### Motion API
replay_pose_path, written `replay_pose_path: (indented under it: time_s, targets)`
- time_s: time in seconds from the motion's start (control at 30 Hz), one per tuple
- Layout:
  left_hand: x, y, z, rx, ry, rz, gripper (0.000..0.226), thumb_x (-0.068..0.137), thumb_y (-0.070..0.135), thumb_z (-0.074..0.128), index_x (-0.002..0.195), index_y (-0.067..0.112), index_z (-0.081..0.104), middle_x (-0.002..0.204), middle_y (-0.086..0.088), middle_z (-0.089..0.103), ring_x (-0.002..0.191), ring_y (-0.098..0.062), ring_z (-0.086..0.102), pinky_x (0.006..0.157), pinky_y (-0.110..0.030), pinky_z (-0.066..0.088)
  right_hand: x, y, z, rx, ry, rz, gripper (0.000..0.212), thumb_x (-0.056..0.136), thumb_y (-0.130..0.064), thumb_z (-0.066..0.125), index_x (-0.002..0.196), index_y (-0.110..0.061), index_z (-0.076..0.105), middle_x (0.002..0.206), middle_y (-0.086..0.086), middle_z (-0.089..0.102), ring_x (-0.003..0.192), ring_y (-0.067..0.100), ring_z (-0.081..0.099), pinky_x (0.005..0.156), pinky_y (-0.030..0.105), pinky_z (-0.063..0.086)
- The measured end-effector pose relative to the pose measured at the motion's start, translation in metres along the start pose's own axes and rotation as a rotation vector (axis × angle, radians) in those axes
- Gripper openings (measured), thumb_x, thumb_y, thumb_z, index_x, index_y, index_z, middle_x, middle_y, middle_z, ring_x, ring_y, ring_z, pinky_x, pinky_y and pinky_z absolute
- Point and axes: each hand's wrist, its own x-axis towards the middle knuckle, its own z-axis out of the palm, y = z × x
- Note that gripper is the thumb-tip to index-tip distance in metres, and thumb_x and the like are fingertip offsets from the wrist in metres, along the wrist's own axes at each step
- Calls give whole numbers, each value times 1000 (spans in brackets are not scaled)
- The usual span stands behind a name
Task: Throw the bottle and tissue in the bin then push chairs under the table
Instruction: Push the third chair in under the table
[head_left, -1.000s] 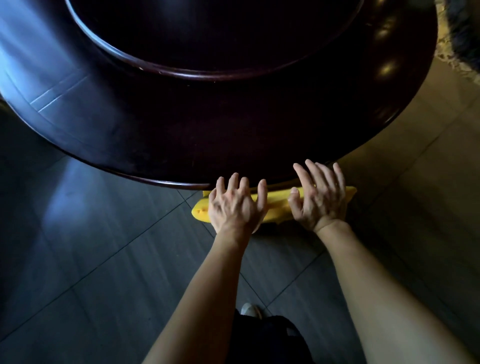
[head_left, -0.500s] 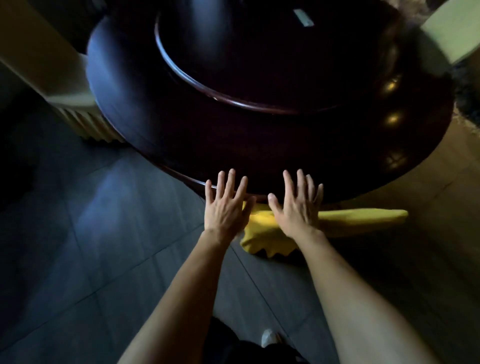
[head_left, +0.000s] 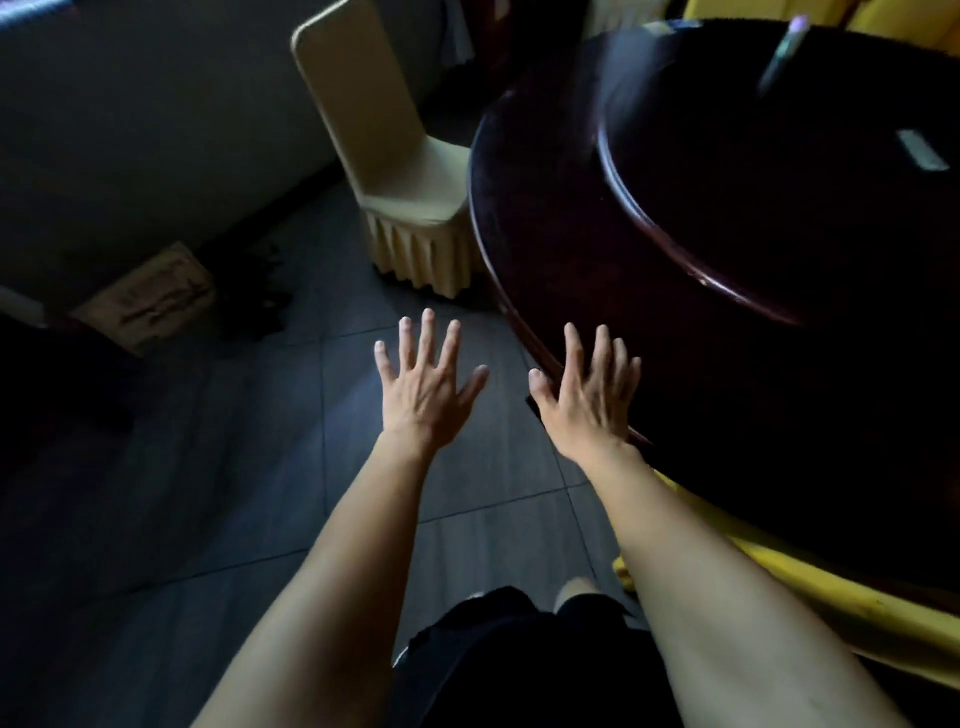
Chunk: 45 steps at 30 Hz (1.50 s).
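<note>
I saw dark floor tiles (head_left: 208, 467) open ahead, the round table (head_left: 727, 364) at right. My left hand (head_left: 423, 387) spread empty; my right hand (head_left: 587, 397) spread at the table's edge. A cream chair (head_left: 395, 171) stood beside it, a yellow chair (head_left: 779, 582) tucked under.

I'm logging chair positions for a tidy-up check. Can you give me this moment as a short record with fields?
left hand: open, fingers spread, empty, over the grey tiled floor
right hand: open, empty, at the rim of the dark round wooden table
yellow covered chair: mostly tucked under the table's near edge
cream covered chair with pleated skirt: beside the table's far left rim, seat not fully under
bottle, tissue, bin: not identifiable
</note>
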Motion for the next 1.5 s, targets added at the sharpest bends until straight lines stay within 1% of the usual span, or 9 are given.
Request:
replay_pose_path:
  time_s: [0.1,0.13,0.17,0.3,0.77,0.87,1.03,1.27,1.5]
  targets:
    - [8,-14,-5,11,5,-10,78,96,69,23,160,27,11,171,-6,-2,156,-32,-6,121,-63,3,11,-13,10,0,23,-14,81,92,-64,31,160,-20,26,165,28,21,150,48,20,121,66,8]
    - [25,-43,-5,1,16,-85,78,97,69,23,160,27,11,171,-7,-2,156,-32,-5,121,-63,4,39,-42,24,10,-25,-85,81,92,-64,31,160,-20,25,165,28,20,151,48,19,121,66,7]
    - [39,-64,-6,-8,15,-159,78,97,69,24,160,27,11,171,-7,-2,156,-33,-5,121,-63,4,64,-67,38,2,-67,-125,79,94,-63,33,160,-20,24,165,28,18,151,47,17,122,65,6]
    - [60,-78,-3,27,-18,-139,78,97,69,24,160,27,9,170,-7,-4,156,-33,-7,121,-64,2,94,-82,45,-1,-58,-153,77,99,-58,42,162,-22,17,167,27,10,154,44,10,123,62,0]
    - [295,-139,-20,-54,17,-478,76,98,67,25,160,29,4,170,-3,-9,156,-29,-9,122,-62,2,350,-165,101,50,-160,-261,80,97,-62,39,162,-23,14,167,28,8,155,43,7,124,61,-2]
    - [324,-153,-23,-51,7,-504,75,98,66,26,160,29,5,170,-4,-8,156,-30,-8,121,-62,1,383,-178,108,45,-166,-270,85,91,-68,28,162,-22,16,166,29,13,154,44,13,122,62,1]
    - [368,-174,-22,-42,4,-542,76,97,67,25,160,28,6,170,-5,-6,156,-30,-6,121,-63,2,433,-198,123,31,-180,-294,86,89,-68,28,161,-22,18,165,30,15,153,45,15,122,62,3]
    - [451,-216,-25,-64,-12,-537,76,98,67,26,160,29,7,170,-5,-6,156,-31,-6,121,-62,2,507,-239,140,10,-182,-284,81,97,-59,47,162,-21,17,166,29,12,154,44,13,123,62,2]
    - [563,-284,-31,-69,-27,-489,76,98,68,25,161,29,5,170,-4,-8,156,-30,-7,121,-62,2,607,-304,175,4,-143,-236,85,89,-65,31,161,-20,23,164,31,18,151,46,19,121,65,4]
